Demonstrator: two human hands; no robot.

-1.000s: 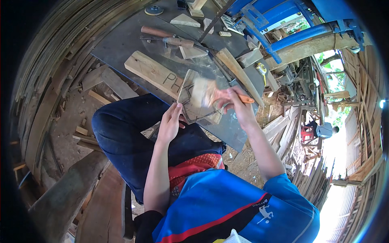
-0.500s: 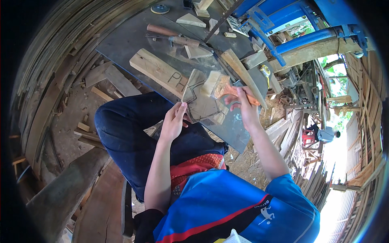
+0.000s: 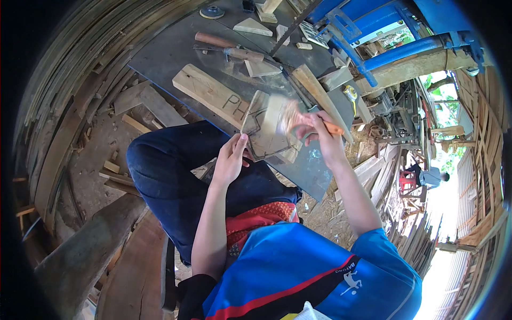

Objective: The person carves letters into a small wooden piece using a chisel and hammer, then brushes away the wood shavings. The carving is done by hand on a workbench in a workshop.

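My left hand (image 3: 233, 159) grips the near left edge of a flat wooden block (image 3: 261, 141) marked with dark lines, thumb on top and fingers underneath. In my right hand (image 3: 323, 133) is a wide paintbrush (image 3: 292, 116) with an orange handle and pale bristles. The bristles lie over the upper right of the block and are smeared by motion, so I cannot tell whether they touch it. Beyond the block, a longer wooden board (image 3: 208, 93) with dark pencilled markings rests on the dark table (image 3: 176, 45).
Wooden-handled tools (image 3: 242, 54) and wood offcuts (image 3: 252, 26) lie on the table's far part. A long wooden strip (image 3: 320, 98) is right of the brush, near a tape measure (image 3: 350, 93). A blue metal frame (image 3: 397, 60) stands far right. Another person (image 3: 429, 177) sits in the distance.
The brush has swung slightly in my right hand, its bristles now blurred over the block. My left hand keeps its grip on the block.
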